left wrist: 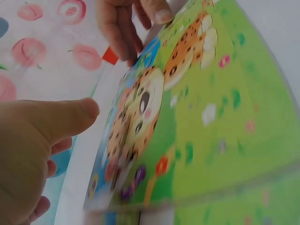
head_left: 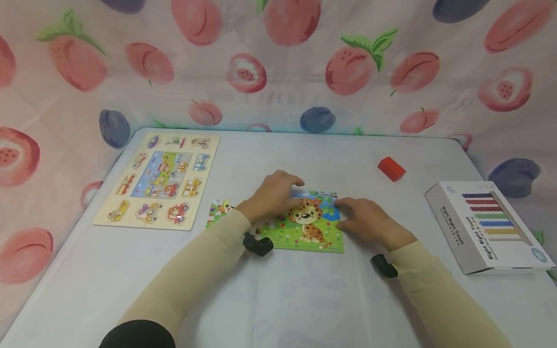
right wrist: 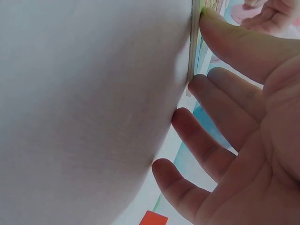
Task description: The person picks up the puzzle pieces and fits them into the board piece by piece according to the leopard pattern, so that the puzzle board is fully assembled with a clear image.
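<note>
A leopard picture puzzle, with blue sky and green grass, lies on the white table. My left hand is over its upper left part; in the left wrist view the thumb is straight and the other fingers are loosely bent beside the puzzle. At the puzzle's right edge is my right hand. In the right wrist view its thumb tip and index fingertip touch that edge, with the other fingers spread along the tabletop. A second colourful picture lies to the left, partly hidden under my left forearm.
On the left lies a wooden vehicle puzzle board. A red block stands toward the back right. Nearer the right edge is a white box with rows of coloured beads pictured on it. Fruit-print cloth hangs behind the table.
</note>
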Demonstrator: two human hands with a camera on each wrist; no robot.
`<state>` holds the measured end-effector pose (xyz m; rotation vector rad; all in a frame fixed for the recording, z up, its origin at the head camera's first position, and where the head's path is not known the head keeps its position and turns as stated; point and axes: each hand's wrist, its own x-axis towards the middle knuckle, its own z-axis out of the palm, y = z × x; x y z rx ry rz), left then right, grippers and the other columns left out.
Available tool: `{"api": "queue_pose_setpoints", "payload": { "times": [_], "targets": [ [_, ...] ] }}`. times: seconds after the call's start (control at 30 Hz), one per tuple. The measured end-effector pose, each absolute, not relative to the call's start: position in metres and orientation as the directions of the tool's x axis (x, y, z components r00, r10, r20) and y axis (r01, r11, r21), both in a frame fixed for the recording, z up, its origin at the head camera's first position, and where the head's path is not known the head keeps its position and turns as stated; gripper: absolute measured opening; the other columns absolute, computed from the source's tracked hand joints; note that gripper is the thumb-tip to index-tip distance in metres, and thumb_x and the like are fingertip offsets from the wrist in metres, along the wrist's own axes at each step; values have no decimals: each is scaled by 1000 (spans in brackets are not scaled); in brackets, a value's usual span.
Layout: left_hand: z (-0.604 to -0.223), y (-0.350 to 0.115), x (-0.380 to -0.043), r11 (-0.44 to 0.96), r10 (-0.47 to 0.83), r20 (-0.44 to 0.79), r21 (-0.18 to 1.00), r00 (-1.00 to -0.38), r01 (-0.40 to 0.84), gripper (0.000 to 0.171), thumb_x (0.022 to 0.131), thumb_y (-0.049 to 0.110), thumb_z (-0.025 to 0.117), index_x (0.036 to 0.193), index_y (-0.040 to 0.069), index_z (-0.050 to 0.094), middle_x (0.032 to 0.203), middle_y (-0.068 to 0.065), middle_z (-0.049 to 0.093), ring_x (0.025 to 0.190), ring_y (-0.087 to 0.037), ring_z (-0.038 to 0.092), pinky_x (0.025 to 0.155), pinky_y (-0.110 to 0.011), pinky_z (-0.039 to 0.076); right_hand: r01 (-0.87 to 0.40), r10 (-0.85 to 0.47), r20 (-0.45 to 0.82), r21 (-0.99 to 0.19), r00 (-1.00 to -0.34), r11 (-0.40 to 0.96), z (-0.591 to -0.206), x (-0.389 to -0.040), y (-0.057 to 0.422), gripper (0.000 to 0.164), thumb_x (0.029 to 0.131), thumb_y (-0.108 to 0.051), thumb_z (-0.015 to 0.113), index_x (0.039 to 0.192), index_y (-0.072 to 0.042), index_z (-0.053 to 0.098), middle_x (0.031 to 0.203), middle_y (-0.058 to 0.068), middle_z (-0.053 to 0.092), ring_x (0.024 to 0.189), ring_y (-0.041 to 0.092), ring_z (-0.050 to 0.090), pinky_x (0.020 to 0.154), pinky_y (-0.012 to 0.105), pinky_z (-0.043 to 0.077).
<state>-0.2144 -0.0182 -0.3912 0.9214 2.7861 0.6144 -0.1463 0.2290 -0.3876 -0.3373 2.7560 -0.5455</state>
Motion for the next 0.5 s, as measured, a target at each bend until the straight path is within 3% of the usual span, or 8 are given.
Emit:
{"api": "queue_pose_setpoints", "payload": {
  "times": [0.27,0.5],
  "targets": [
    [-388,-44,-212,750,584,-16,394,-812,532,55,90,38,75,137,12,62,131,-4,64,129,-28,47,107,-48,36,-149,-271,-255,-414,-928,898,-388,-145,229,59,90,-18,75,143,-3,53,142,23,52,130,45,45,107,60,33],
    [-392,-61,-211,773,558,-13,373,-830,513,51,90,34,76,134,12,65,129,-5,65,128,-29,47,105,-50,36,-139,-262,-257,-413,-930,900,-387,-145,227,59,90,-18,75,143,-3,53,142,22,52,131,44,44,107,60,33]
  ]
}}
